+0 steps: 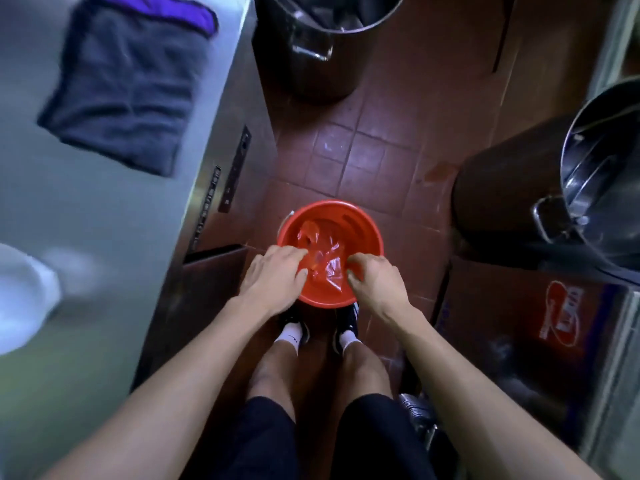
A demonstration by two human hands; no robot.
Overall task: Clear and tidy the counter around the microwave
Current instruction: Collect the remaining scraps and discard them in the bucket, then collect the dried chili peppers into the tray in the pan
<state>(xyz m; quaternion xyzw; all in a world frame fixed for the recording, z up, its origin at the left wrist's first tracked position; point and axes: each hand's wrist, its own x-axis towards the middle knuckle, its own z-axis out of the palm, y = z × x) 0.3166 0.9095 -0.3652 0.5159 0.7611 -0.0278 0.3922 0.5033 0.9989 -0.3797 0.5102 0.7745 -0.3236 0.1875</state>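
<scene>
Both hands, left hand (273, 275) and right hand (375, 282), pinch with curled fingers the red plastic bag (322, 258) inside the red bucket (360, 226) at six o'clock on the floor; the carton (561, 317) lettering at four o'clock is unreadable.

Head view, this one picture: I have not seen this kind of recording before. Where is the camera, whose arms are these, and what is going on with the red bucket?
There is no machine here. The camera sits on a person's head and looks down, so you see their own bare arms, legs and shoes. On the floor by their feet stands a red bucket. Inside it lies a crumpled red plastic bag. The left hand and the right hand both reach over the near rim with curled fingers at the bag's edges; they appear to pinch it, perhaps to spread it as a liner. To the left is a steel counter with a folded dark cloth on it. Large steel pots stand on the tiled floor farther off.
</scene>
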